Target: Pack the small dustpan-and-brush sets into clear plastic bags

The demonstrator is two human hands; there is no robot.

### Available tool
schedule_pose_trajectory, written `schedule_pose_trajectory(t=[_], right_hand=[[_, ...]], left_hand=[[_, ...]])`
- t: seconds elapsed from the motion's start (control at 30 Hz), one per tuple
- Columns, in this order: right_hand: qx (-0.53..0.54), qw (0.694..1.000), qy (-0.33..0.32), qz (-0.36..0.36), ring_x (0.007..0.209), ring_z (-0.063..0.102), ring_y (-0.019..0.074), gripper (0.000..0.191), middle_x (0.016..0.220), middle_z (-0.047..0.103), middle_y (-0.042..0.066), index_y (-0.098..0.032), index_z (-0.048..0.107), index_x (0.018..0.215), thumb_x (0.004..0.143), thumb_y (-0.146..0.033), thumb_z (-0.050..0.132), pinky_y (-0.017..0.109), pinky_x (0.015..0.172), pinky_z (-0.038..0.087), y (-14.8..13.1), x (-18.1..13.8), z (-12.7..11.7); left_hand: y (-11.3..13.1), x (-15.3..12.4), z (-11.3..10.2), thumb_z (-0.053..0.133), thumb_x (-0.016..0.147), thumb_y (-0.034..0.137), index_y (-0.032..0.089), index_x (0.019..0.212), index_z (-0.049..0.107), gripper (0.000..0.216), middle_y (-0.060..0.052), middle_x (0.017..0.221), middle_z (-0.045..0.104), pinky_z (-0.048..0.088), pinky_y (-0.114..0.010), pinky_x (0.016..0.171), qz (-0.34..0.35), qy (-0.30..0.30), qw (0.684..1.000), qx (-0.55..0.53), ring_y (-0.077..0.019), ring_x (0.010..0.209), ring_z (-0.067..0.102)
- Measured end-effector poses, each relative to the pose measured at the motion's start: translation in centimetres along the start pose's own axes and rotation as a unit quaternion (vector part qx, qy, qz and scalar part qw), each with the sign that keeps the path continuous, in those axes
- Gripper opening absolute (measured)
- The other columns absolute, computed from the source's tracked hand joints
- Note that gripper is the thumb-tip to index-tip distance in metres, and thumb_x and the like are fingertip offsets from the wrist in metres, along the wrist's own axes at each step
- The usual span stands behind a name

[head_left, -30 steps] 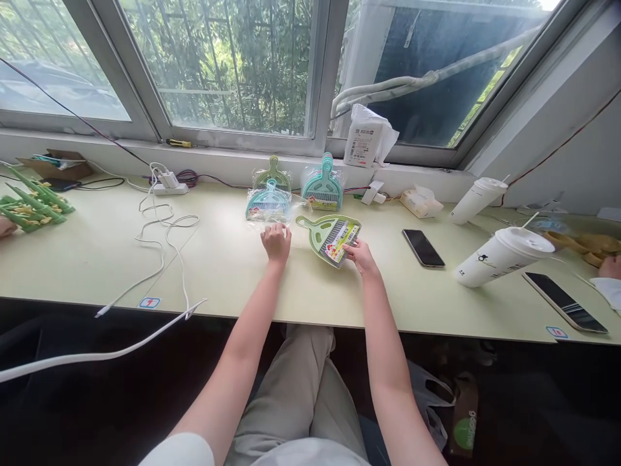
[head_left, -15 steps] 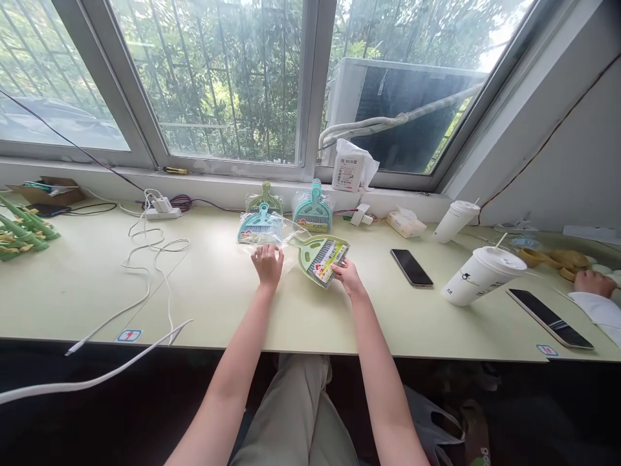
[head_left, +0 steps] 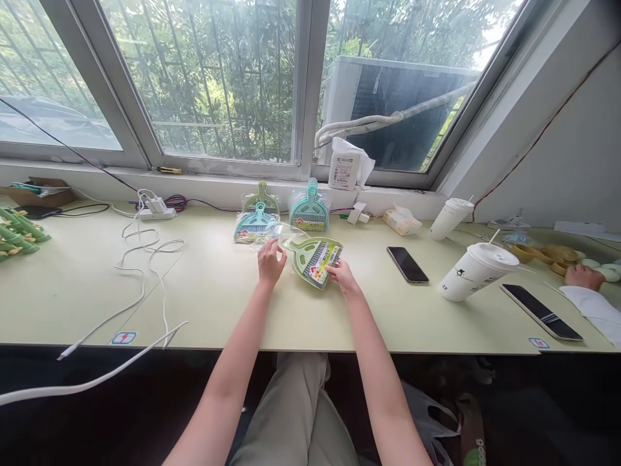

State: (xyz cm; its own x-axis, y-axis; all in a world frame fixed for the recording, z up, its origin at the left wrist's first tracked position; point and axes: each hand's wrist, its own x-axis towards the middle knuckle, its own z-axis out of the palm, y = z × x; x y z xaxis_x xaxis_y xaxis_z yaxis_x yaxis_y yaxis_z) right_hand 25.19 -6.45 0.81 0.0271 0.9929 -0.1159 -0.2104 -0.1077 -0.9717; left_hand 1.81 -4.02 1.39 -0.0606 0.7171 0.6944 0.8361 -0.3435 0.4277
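Observation:
A small green dustpan set (head_left: pixel 314 259) with a printed label lies on the pale green table (head_left: pixel 218 298) in front of me. My right hand (head_left: pixel 343 277) pinches its near right edge. My left hand (head_left: pixel 270 260) rests with curled fingers on a clear plastic wrapper (head_left: pixel 284 237) just left of the dustpan's handle. Behind it lie a blue brush set in plastic (head_left: pixel 256 225), a green set (head_left: pixel 261 199) and a teal set (head_left: pixel 309 212) leaning by the sill.
White cables (head_left: pixel 145 259) and a power strip (head_left: pixel 155 210) sprawl at left. A phone (head_left: pixel 407 264), two white cups (head_left: pixel 475 272) (head_left: pixel 449 219) and a second phone (head_left: pixel 541 311) lie at right. Another person's hand (head_left: pixel 579 277) rests at far right. Green parts (head_left: pixel 19 230) sit far left.
The view has tilted up and the dustpan set has shifted slightly left. My left hand has moved closer to the dustpan's handle; my right hand keeps its pinch.

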Motion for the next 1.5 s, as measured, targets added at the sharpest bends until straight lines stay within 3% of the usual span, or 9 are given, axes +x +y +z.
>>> schedule_pose_trajectory(t=[0.2,0.3,0.37,0.47,0.6,0.87,1.1,1.4,1.5], right_hand=[[0.003,0.998,-0.063,-0.004,0.079,0.069,0.0180,0.031,0.090,0.072,0.005,-0.018,0.059,0.095,0.067,-0.013,0.070,0.029,0.065,0.060,0.9,-0.2,1.5],[0.040,0.999,-0.025,-0.023,0.078,0.069,0.0177,0.032,0.090,0.071,0.004,-0.019,0.058,0.093,0.065,-0.016,0.073,0.029,0.065,0.060,1.3,0.0,2.2],[0.064,0.997,-0.002,-0.039,0.079,0.069,0.0175,0.032,0.091,0.071,0.003,-0.020,0.057,0.093,0.065,-0.018,0.073,0.031,0.067,0.060,1.4,0.1,2.3],[0.081,0.995,-0.001,-0.059,0.082,0.069,0.0174,0.032,0.095,0.070,0.003,-0.020,0.056,0.095,0.067,-0.021,0.072,0.032,0.071,0.060,1.3,0.1,2.4],[0.076,0.994,-0.029,-0.073,0.084,0.068,0.0178,0.037,0.096,0.069,0.004,-0.020,0.055,0.099,0.067,-0.025,0.073,0.034,0.074,0.060,1.3,-0.1,2.7],[0.117,0.979,0.098,-0.135,0.095,0.065,0.0185,0.037,0.105,0.067,0.006,-0.019,0.055,0.100,0.069,-0.033,0.071,0.034,0.080,0.058,2.0,-0.1,3.7],[0.113,0.986,0.056,-0.112,0.091,0.066,0.0197,0.036,0.101,0.068,0.007,-0.017,0.058,0.094,0.066,-0.033,0.073,0.035,0.079,0.059,2.3,0.4,4.0],[0.096,0.976,0.143,-0.130,0.097,0.066,0.0214,0.034,0.101,0.069,0.007,-0.020,0.055,0.092,0.067,-0.037,0.069,0.033,0.080,0.058,2.2,0.7,3.3],[0.134,0.975,0.126,-0.123,0.097,0.066,0.0201,0.035,0.103,0.068,0.007,-0.020,0.056,0.094,0.065,-0.033,0.071,0.032,0.082,0.057,1.9,0.5,3.3]], left_hand=[[1.2,-0.4,0.4,0.051,0.086,0.024,0.023,0.085,0.058,0.007,-0.006,0.121,0.062,0.026,-0.042,0.110,0.038,-0.075,0.993,-0.077,-0.0214,0.119,0.052],[2.2,-0.3,0.1,0.056,0.084,0.031,0.023,0.103,0.059,0.021,-0.009,0.136,0.050,0.018,-0.047,0.114,-0.016,-0.016,0.993,-0.116,-0.0252,0.136,0.033],[2.4,0.0,-0.1,0.064,0.080,0.038,0.024,0.127,0.046,0.053,-0.012,0.149,0.033,0.020,-0.048,0.113,-0.115,0.058,0.976,-0.173,-0.0273,0.142,0.020],[1.8,0.9,0.1,0.062,0.080,0.048,0.027,0.143,0.020,0.078,-0.014,0.152,0.025,0.040,-0.040,0.102,-0.278,0.055,0.891,-0.354,-0.0259,0.136,0.034],[1.0,1.3,0.9,0.058,0.084,0.047,0.027,0.135,0.036,0.060,-0.009,0.130,0.054,0.052,-0.027,0.081,-0.348,-0.099,0.743,-0.563,-0.0179,0.104,0.062],[3.7,-1.3,2.5,0.067,0.079,0.042,0.025,0.124,0.048,0.052,-0.007,0.121,0.062,0.053,-0.034,0.080,-0.325,-0.292,0.631,-0.641,-0.0190,0.096,0.064],[4.1,-0.9,2.4,0.066,0.079,0.043,0.015,0.117,0.056,0.047,-0.010,0.113,0.066,0.047,-0.038,0.095,-0.301,-0.239,0.645,-0.661,-0.0230,0.104,0.062],[5.0,-2.5,3.0,0.069,0.078,0.035,0.019,0.120,0.055,0.047,-0.012,0.122,0.061,0.050,-0.035,0.086,-0.306,-0.398,0.568,-0.653,-0.0232,0.105,0.062],[5.1,-1.9,3.1,0.067,0.079,0.037,0.019,0.117,0.058,0.043,-0.010,0.119,0.063,0.050,-0.035,0.088,-0.304,-0.319,0.598,-0.670,-0.0217,0.105,0.061]])
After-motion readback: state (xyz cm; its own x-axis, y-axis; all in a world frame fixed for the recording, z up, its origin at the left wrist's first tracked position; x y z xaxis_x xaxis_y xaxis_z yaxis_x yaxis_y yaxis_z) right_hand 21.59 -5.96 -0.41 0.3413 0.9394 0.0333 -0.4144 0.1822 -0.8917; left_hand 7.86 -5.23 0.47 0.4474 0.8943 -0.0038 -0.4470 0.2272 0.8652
